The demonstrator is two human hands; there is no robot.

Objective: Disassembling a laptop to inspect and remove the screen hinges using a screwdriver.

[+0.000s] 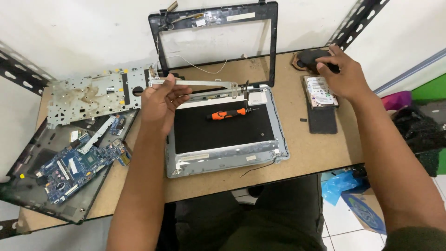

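From where I watch, the far left worries me first: the black plastic laptop base shell (28,186) juts past the left end of the brown particleboard tabletop (306,158), with the blue printed circuit board (76,167) lying loose inside it. I judge that a knock from an elbow could tip both off the edge. Above them lies the perforated silver metal plate (88,95), stained and close to the back edge.

My left hand (160,104) is clenched around one end of the long silver metal hinge bracket (200,84), which it holds level in the air above the rear of the silver-framed laptop lid with its black panel (223,132). The bracket's far end hangs just over the panel, so a slip would likely drop metal onto it and scratch it. The orange-and-black screwdriver (227,114) rests loose on that panel and could roll. A thin black cable (258,167) trails off the lid's front corner; I think it could snag. Behind, the empty black plastic screen bezel (272,46) leans upright against the wall, and a bump might topple it forward.

My right hand (341,72) rests on a dark rounded object (309,56) at the back right; I cannot tell whether the fingers are closed on it. Just beneath lies the silver rectangular hard drive (320,93), near a flat black pad (323,122).

The tabletop is bare board, scuffed, set in a white-walled corner on slotted metal brackets (18,74). To the right, white floor tiles, a blue plastic bag (337,186) and a black bag (413,128).
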